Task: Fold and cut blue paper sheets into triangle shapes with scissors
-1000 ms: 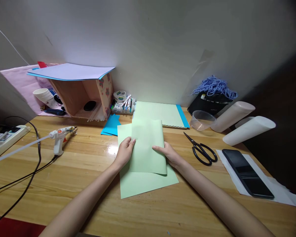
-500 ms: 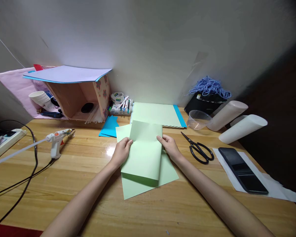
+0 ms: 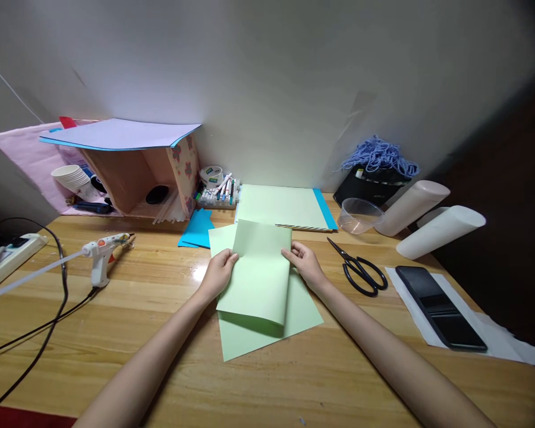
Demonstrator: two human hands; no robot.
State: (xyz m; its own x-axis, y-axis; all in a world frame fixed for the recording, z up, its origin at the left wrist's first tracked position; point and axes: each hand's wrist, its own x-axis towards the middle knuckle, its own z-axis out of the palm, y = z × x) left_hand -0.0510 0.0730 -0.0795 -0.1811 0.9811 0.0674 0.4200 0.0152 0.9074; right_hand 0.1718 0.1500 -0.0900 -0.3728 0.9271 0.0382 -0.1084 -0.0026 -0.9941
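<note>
Two hands hold one folded green sheet (image 3: 256, 273) at the middle of the counter (image 3: 129, 333), directly ahead of the person. The left hand (image 3: 217, 274) pinches the sheet's left edge near its far corner, and the right hand (image 3: 305, 264) pinches the right edge at about the same level; both hands are closed on the paper, thumbs on top. Neither hand is clearly nearer to the sheet, since each grips its own side.

The folded sheet's long axis runs away from the person, leaning slightly to the left at the near end. The rounded fold lies at the near end, and the loose edges point toward the wall. The near end appears lifted a little off the surface, to judge from the shadow beneath it, though the view does not settle this.

Under the folded sheet lies a flat green sheet (image 3: 303, 315), touching it and projecting at the near side and right. Both are pale green, smooth and unmarked.

Scissors (image 3: 359, 270) lie to the right of the right hand, and a phone (image 3: 441, 309) lies farther right. A glue gun (image 3: 101, 255) lies well to the left. Farther back, a pad of green paper (image 3: 280, 207) lies just beyond the hands, with a plastic cup (image 3: 360, 215) on its right and a box of markers (image 3: 218, 193) on its left.
</note>
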